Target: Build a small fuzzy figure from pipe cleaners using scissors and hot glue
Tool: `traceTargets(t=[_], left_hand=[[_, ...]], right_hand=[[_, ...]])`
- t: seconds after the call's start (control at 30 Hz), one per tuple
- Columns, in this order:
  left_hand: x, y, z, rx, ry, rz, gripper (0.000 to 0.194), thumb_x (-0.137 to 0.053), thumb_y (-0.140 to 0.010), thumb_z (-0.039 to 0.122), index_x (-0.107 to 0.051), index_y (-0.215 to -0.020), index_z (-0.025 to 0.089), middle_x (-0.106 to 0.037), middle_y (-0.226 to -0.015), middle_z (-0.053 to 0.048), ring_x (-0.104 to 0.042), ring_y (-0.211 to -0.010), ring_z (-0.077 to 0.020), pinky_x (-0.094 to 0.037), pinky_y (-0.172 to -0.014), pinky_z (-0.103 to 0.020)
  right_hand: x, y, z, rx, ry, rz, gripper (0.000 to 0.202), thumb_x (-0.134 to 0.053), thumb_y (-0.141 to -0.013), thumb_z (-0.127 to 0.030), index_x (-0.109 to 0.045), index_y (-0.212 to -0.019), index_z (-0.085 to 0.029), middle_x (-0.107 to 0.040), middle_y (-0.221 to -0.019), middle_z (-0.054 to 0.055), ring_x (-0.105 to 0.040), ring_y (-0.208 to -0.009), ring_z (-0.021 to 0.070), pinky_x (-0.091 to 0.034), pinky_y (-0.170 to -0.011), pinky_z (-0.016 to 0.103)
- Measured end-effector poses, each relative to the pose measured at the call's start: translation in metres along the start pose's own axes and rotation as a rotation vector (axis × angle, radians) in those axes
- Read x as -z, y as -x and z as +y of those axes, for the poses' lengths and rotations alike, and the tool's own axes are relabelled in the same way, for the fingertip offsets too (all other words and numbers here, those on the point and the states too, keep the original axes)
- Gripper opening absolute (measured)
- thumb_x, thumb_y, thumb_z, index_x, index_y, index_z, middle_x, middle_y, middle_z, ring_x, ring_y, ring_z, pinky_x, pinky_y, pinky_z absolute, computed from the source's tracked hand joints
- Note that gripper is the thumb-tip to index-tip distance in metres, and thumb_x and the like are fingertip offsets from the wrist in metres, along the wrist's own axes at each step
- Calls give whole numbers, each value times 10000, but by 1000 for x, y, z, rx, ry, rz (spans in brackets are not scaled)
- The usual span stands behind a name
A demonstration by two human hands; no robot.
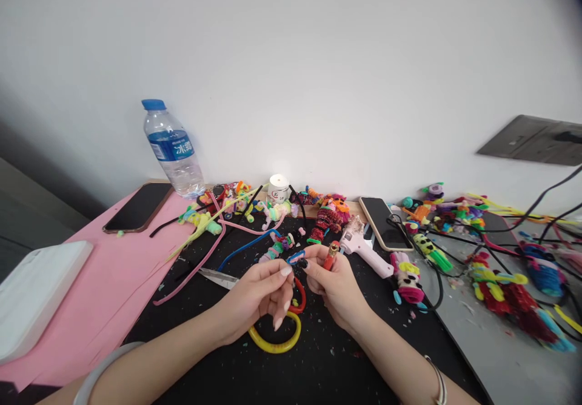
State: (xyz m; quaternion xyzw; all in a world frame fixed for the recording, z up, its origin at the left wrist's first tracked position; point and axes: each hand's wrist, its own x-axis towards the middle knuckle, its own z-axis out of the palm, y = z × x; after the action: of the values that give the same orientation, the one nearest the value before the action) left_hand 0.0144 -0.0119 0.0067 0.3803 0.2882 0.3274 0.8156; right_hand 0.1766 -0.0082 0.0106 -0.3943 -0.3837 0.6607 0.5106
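Between both hands is a small twisted piece of blue and pink pipe cleaner (296, 257). My left hand (261, 290) pinches its near end between thumb and forefinger, the other fingers curled loosely. My right hand (339, 287) grips the piece from the other side, its dark-nailed thumb against it. A red lighter (330, 256) with a gold-coloured top is also tucked in the right hand. Under the hands lie open scissors (275, 348) with a yellow and a red handle, partly hidden by the left hand. A blue pipe cleaner (240, 250) curves behind the left hand.
Pipe-cleaner dolls (330, 218) line the back. A pale glue gun (367, 252) and a phone (386, 223) lie beyond my right hand. A water bottle (175, 153) leans on the wall. Left are another phone (139, 207) and a white box (40, 299); cables (527, 211) run right.
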Motion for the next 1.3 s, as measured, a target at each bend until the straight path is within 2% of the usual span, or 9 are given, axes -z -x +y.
traceTargets(t=[0.1,0.2,0.27,0.4,0.6,0.93,1.17,1.3], left_hand=[[-3,1,5,-165,-282,166,197,-541,-859,359,-515,-816,168,-600,-659,18,-538,-426,-78,-427,-461,-209],[-4,3,10,-278,-481,342,166,-569,-840,332,-542,-893,177,-579,-561,41,-562,-482,-108,-466,-533,-233],[-3,4,11,-297,-528,398,173,-582,-826,324,-550,-908,175,-565,-513,46,-564,-489,-122,-468,-539,-240],[-1,3,11,-277,-493,405,179,-611,-798,313,-556,-887,168,-565,-517,49,-557,-464,-122,-463,-522,-246],[1,0,8,-253,-467,358,174,-585,-821,322,-561,-878,159,-614,-633,17,-549,-474,-102,-461,-526,-241],[0,-1,7,-235,-453,364,172,-597,-808,317,-562,-857,157,-621,-644,15,-544,-466,-100,-458,-517,-239],[-5,-3,10,-213,-363,375,189,-614,-797,323,-587,-849,144,-623,-689,13,-513,-458,-75,-445,-506,-224],[-7,-5,12,-226,-287,387,172,-625,-798,313,-598,-835,147,-622,-701,19,-495,-478,-58,-420,-510,-198]], right_hand=[[3,-2,0,13,13,63,235,-753,-673,-296,-618,-787,-141,-359,-430,-120,-197,-366,21,-124,-378,199],[4,-2,0,-2,44,73,241,-756,-667,-295,-618,-776,-131,-378,-445,-114,-199,-363,16,-121,-376,199],[4,-2,0,-18,58,65,242,-756,-669,-298,-615,-769,-128,-363,-434,-118,-191,-364,15,-115,-376,199],[3,-1,-1,-32,79,50,254,-756,-671,-311,-614,-766,-123,-343,-429,-122,-190,-368,17,-114,-374,200],[2,0,-2,-46,109,27,262,-749,-687,-327,-619,-770,-116,-359,-444,-116,-199,-380,17,-114,-374,200],[2,0,0,-46,113,28,269,-745,-683,-341,-620,-786,-126,-349,-443,-118,-183,-381,23,-112,-379,205],[8,-3,-3,115,108,34,288,-761,-676,-291,-635,-899,-160,-381,-541,-94,-259,-455,46,-195,-425,198],[14,-5,-9,154,67,42,265,-710,-725,-363,-622,-874,-162,-361,-553,-83,-259,-467,58,-197,-430,200]])
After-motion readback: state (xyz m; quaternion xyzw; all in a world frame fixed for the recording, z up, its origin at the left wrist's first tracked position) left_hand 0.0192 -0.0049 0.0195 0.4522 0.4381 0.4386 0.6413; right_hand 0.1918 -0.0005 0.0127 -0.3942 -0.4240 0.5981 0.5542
